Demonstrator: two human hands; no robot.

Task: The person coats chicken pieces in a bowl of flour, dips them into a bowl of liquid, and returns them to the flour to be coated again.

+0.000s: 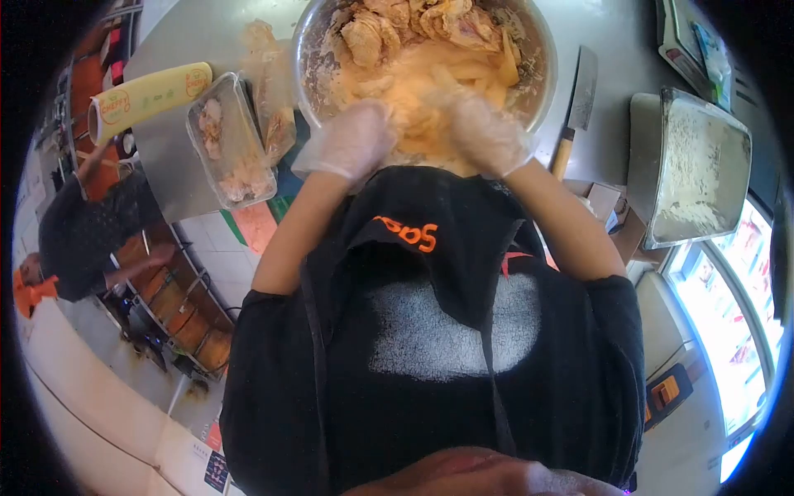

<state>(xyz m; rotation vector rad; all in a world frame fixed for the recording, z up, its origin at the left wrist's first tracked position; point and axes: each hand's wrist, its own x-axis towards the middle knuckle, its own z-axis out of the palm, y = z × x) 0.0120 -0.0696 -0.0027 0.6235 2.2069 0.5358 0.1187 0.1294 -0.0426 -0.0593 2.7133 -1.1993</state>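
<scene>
A big metal bowl (549, 62) holds orange-tan flour-like coating (413, 78), and several coated pieces of meat, apparently chicken (370, 40), are heaped at its far side. Both my hands wear clear plastic gloves and reach into the near part of the bowl. My left hand (354, 139) is at the left near rim, its fingers blurred and partly sunk in the coating. On the other side, my right hand (488, 132) is over the coating, with its fingers smeared by motion. Whether either hand grips anything is hidden by the blur.
Left of the bowl are a clear tray (231, 140) with raw meat pieces, a plastic bag (271, 91) and a yellow printed roll (149, 99). To the right lie a cleaver (584, 91) and a floury metal pan (695, 165). Another person (99, 236) stands at far left.
</scene>
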